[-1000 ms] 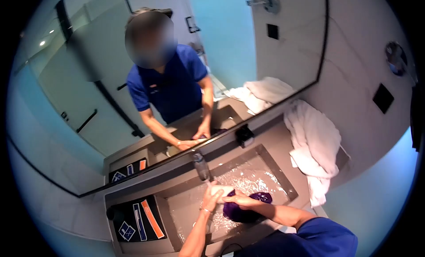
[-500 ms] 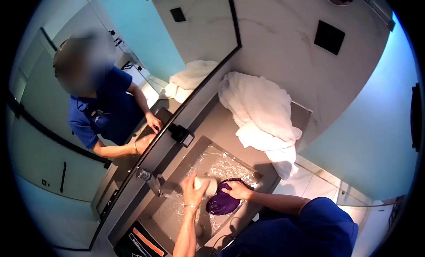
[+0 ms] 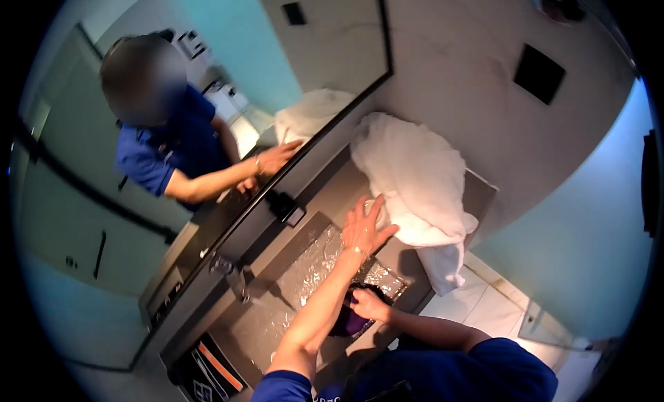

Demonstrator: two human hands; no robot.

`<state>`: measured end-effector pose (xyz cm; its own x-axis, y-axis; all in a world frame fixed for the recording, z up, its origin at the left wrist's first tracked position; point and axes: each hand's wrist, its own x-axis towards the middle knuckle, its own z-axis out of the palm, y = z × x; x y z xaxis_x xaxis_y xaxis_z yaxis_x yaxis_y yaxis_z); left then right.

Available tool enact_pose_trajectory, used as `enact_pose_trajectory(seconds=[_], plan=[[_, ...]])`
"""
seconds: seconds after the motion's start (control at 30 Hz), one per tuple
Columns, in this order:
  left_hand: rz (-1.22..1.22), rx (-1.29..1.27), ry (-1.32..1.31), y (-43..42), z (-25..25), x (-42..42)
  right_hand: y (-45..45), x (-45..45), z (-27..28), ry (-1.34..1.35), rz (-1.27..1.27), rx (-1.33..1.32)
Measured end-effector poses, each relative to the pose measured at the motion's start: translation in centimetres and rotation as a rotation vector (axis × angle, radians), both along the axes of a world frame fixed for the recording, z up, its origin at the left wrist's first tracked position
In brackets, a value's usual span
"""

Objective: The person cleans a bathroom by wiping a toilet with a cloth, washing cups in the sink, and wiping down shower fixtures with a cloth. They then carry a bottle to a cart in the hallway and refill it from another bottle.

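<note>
- Found purple cloth in the basin, at four o'clock from basin centre, partly covered by the right hand.
- Saw right hand with fingers drawn together, pinching the cloth's upper edge.
- Saw left hand at twelve o'clock from the cloth, fingers spread over a pale item; could not tell whether gripping or merely covering.
- Judged loss of the cloth into the water possible, from reliance on one hand's pinch.
- Judged tipping of the pale item possible, from placement close between basin edge and white towel.
- Judged wetting of the towel, at one o'clock, possible, from drips off the left hand.
- Judged sliding of the towel to the floor possible, from the end hanging past the counter.
- Counted nearest: one cloth, two hands, one basin, one pale item.
- Counted farther out: one towel, one faucet at ten o'clock, one dark box at eleven, one black mat at eight, one mirror beyond eleven; excluded reflections.
</note>
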<state>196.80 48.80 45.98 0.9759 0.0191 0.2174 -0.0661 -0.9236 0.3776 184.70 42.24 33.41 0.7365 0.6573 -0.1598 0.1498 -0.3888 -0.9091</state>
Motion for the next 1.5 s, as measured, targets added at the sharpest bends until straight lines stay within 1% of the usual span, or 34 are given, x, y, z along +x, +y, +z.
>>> enact_pose_trajectory(seconds=[0.03,0.07,0.13,0.2,0.23,0.27,0.3,0.33,0.37,0.4,0.43,0.47,0.53,0.57,0.6,0.63,0.67,0.73,0.8,0.87,0.9,0.93,1.0,1.03,1.1,1.13,1.2,1.23,1.27,1.33,1.37,1.4,1.47,1.5], plan=[[-0.047,-0.089,0.008,0.3,0.5,0.0,0.6,0.1,-1.2,0.008,-0.017,-0.042],[-0.087,-0.177,0.01,1.2,1.2,-0.3,1.1,-0.1,-3.2,-0.011,-0.1,0.069],[-0.002,-0.117,0.025,3.9,1.6,-3.2,0.7,0.3,-4.8,0.159,-0.217,0.225],[-0.056,-0.29,0.065,8.1,0.2,-8.1,-0.6,1.1,-0.9,0.7,-0.335,0.509],[0.065,-0.378,0.305,10.0,2.1,-11.7,-0.2,1.5,-1.5,0.664,-0.57,0.24],[0.152,-0.318,0.352,12.7,0.4,-15.5,0.1,1.8,-2.3,0.596,-0.796,-0.03],[0.23,-0.251,0.396,15.0,-1.8,-19.8,0.0,2.1,-2.4,0.53,-0.794,0.04],[0.391,-0.18,0.326,16.6,-3.0,-24.3,-0.1,2.5,-2.0,0.465,-0.797,0.112],[0.538,-0.145,0.345,18.4,-5.6,-29.0,-0.4,3.4,1.4,0.403,-0.378,0.487],[0.694,-0.083,0.464,18.6,-6.2,-33.0,-0.7,4.1,0.7,0.536,-0.391,0.432],[0.848,-0.022,0.579,18.6,-6.8,-35.9,0.3,4.0,1.6,0.684,-0.467,0.519],[0.868,-0.03,0.573,18.7,-7.1,-37.8,1.2,3.8,2.6,0.831,-0.544,0.602],[1.042,-0.506,0.706,18.2,-8.0,-41.1,2.7,4.0,2.7,0.814,-0.554,0.556],[1.016,-0.707,0.5,18.1,-9.5,-42.6,3.4,4.0,3.3,0.833,-0.572,0.544],[1.034,-0.719,0.488,18.3,-10.9,-43.8,4.0,4.0,3.8,0.851,-0.592,0.533],[0.987,-0.932,0.61,18.2,-10.4,-43.9,4.0,4.3,3.7,0.885,-0.511,0.533],[0.923,-1.144,0.729,18.2,-9.1,-43.6,4.4,3.9,4.5,0.867,-0.595,0.495],[0.859,-1.139,0.626,18.3,-8.1,-42.1,4.8,3.8,4.3,0.847,-0.699,0.426],[0.92,-0.927,0.686,19.4,-9.9,-40.5,4.6,3.6,3.6,0.867,-0.625,0.481],[0.869,-0.796,0.479,20.4,-11.8,-38.1,4.2,3.2,3.5,0.879,-0.567,0.54],[0.835,-0.893,0.456,21.2,-12.4,-36.7,4.0,2.8,3.7,0.866,-0.574,0.521],[0.79,-0.752,0.44,22.4,-14.6,-35.4,3.8,2.6,4.0,0.852,-0.582,0.503],[0.729,-0.762,0.603,23.9,-13.0,-32.7,3.4,2.3,3.8,0.873,-0.648,0.467],[0.716,-0.756,0.593,24.1,-13.7,-31.8,3.0,2.4,3.0,0.848,-0.62,0.476],[0.564,-0.708,0.344,24.1,-16.3,-30.1,2.4,2.2,2.2,0.834,-0.61,0.519],[0.554,-0.695,0.339,23.7,-16.9,-29.3,2.5,1.9,1.8,0.769,-0.7,0.521],[0.73,-0.758,0.284,23.5,-17.0,-27.0,2.1,1.8,2.2,0.867,-0.576,0.559],[0.71,-0.575,0.329,23.6,-15.1,-25.9,1.9,1.7,2.7,0.864,-0.584,0.582],[0.697,-0.56,0.325,23.2,-12.1,-24.9,1.8,1.6,3.3,0.947,-0.543,0.653],[0.724,-0.709,0.591,22.5,-6.6,-23.2,1.7,1.8,3.5,1.029,-0.486,0.738],[0.581,-0.278,0.654,23.3,-7.9,-21.7,1.4,2.0,3.2,1.127,-0.412,0.812],[0.6,-0.195,0.721,23.5,-9.4,-20.7,1.3,2.0,2.9,1.224,-0.333,0.88],[0.597,-0.089,0.771,21.2,-4.5,-19.6,1.6,2.2,1.7,1.201,-0.299,0.918],[0.577,-0.069,0.767,20.6,-3.9,-19.5,1.6,2.4,-0.3,1.189,-0.253,0.96]])
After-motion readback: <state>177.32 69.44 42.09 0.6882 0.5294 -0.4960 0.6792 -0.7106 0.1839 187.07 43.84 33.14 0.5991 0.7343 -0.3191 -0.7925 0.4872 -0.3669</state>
